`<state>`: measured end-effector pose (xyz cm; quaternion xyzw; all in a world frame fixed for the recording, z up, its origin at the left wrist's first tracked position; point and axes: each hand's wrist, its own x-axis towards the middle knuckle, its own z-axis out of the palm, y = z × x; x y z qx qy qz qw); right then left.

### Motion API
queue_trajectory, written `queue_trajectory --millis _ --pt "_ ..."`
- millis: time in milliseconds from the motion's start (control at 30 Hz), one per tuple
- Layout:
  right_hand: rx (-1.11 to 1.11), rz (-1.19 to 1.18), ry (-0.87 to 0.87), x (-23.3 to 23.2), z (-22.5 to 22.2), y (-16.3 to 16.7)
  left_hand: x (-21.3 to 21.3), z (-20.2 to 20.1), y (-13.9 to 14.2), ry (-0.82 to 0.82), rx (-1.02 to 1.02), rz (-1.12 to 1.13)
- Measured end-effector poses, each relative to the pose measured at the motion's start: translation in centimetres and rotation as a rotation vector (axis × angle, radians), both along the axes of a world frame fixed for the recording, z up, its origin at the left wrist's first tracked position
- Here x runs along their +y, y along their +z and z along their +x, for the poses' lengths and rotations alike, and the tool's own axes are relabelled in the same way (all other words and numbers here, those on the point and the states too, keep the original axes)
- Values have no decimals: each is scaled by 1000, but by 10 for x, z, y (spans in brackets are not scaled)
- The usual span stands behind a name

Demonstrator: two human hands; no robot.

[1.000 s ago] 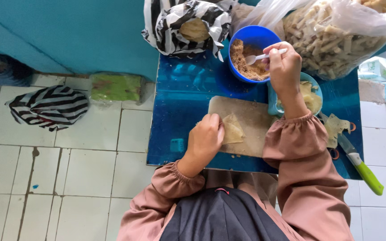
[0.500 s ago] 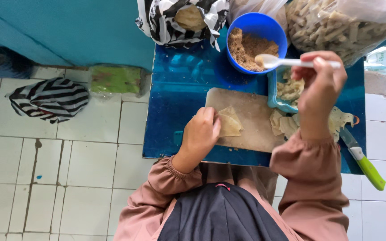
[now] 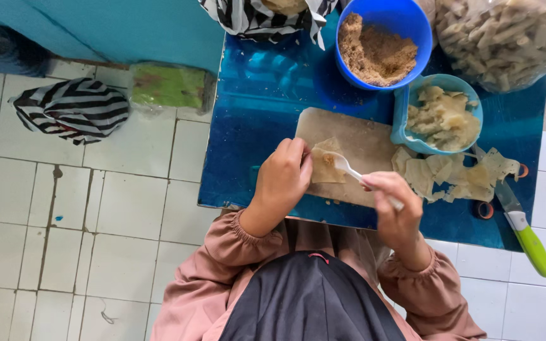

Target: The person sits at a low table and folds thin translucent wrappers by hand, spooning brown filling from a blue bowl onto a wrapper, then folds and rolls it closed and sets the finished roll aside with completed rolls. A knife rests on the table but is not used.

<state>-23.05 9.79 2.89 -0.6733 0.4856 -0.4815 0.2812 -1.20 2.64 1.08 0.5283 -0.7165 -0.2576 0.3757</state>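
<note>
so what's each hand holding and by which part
Right hand holds the white plastic spoon by its handle end; left hand pins the pale thin wrapper at its left edge.

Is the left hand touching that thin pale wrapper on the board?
Touching. The head view shows the left hand with fingertips pressed on the edge of the thin pale wrapper, no gap visible.

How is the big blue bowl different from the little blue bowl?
The dark blue bowl is bigger and round; the light blue bowl is smaller with a squarer corner. The dark blue bowl holds brown crumbly filling; the light blue bowl holds pale, lumpy pieces. Both stand on the blue table, touching each other.
</note>
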Motion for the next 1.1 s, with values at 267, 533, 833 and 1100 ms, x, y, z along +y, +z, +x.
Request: queue_trajectory --millis 267,533,833,1100 --pt "556 -449 258 -11 4 22 1 0 7 -31 111 41" --pt "479 -557 -250 -65 -11 26 2 -2 2 -99 110 35" --pt "805 -436 -377 -115 5 50 1 -5 4 -92 32 28" --pt "696 157 -219 -45 40 6 -10 -4 0 -268 -111 -112"
